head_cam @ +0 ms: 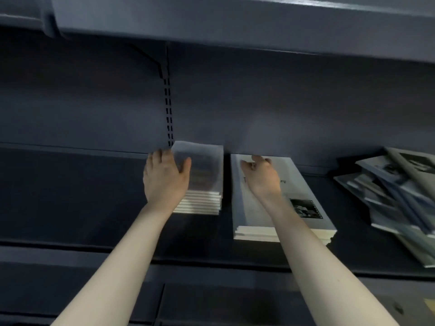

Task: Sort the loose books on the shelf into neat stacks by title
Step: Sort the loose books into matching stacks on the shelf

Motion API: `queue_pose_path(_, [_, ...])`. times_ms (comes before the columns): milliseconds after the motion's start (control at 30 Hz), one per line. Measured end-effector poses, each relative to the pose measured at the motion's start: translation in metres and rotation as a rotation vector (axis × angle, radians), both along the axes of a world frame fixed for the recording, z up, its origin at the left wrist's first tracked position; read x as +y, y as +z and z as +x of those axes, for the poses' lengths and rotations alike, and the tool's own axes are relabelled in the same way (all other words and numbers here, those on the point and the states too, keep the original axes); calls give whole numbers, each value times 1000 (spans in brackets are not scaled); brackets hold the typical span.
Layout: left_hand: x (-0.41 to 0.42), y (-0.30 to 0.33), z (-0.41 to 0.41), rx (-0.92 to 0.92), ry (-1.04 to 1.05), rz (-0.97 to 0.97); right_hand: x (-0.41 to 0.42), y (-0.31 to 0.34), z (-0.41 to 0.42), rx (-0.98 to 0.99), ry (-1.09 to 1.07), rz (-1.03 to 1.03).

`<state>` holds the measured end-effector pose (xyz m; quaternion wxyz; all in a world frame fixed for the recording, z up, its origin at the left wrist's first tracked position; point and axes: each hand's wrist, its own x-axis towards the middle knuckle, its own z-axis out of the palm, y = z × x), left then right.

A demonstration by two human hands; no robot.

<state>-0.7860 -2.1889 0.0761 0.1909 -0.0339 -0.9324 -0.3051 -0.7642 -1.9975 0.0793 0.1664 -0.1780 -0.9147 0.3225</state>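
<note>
A stack of several small grey books (pixel 202 184) stands at the back of the dark shelf (pixel 70 196). My left hand (pixel 164 177) lies against its left side, fingers straight along the edge and thumb on the blurred top cover. To the right is a lower stack of large grey books (pixel 303 208) with a black-and-white photo on the cover. My right hand (pixel 261 175) rests on it, with the fingers bent over the far edge. A loose, untidy pile of books (pixel 395 194) lies at the far right.
Another shelf board (pixel 235 20) hangs overhead. A slotted upright (pixel 168 102) runs down the back panel behind the small stack. The shelf's front lip (pixel 211 260) crosses below my forearms.
</note>
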Motion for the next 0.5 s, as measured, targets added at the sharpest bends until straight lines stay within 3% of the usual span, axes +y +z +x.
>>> queue_pose_path(167, [54,2,23,-55,-111,2,70,22,36,-47,-74,294])
queue_pose_path(500, [250,12,104,-177,-306,131,259,42,122,-145,-187,391])
